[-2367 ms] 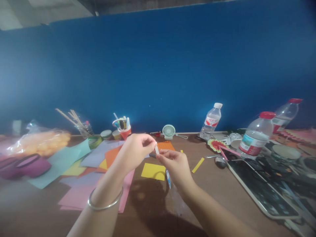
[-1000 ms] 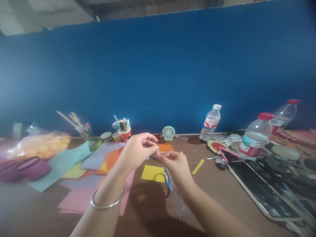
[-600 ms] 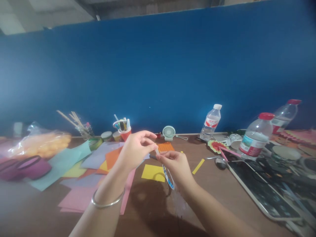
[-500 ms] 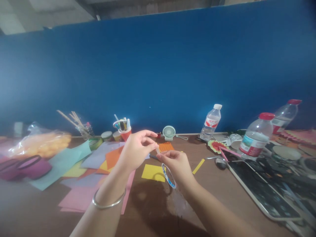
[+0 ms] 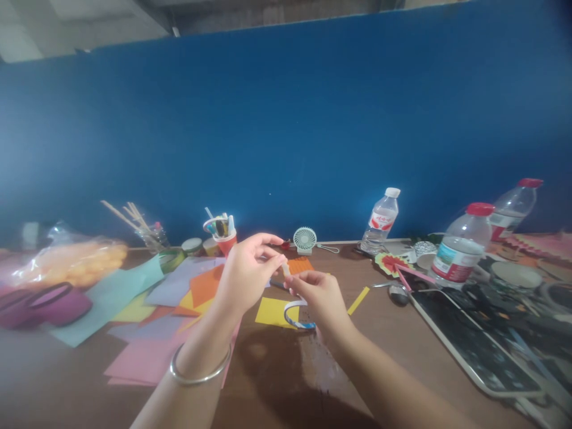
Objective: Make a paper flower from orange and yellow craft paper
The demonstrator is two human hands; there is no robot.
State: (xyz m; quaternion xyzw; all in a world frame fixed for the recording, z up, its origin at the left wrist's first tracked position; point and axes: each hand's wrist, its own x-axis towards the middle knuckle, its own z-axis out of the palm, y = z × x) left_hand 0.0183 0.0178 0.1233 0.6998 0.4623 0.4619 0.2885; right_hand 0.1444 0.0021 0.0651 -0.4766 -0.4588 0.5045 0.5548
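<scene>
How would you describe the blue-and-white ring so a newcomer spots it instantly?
Below the blue wall, find the brown table, then the right hand over it. Just left of that hand in the picture, overlapping the yellow sheet, is the blue-and-white ring. Its open centre sets it apart from that solid sheet.

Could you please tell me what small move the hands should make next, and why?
Perhaps the left hand should pinch the upper end of the pale strip: its thumb is there, though its grip is unclear, and the right hand pinches the lower end, so holding both ends may steady it.
</scene>
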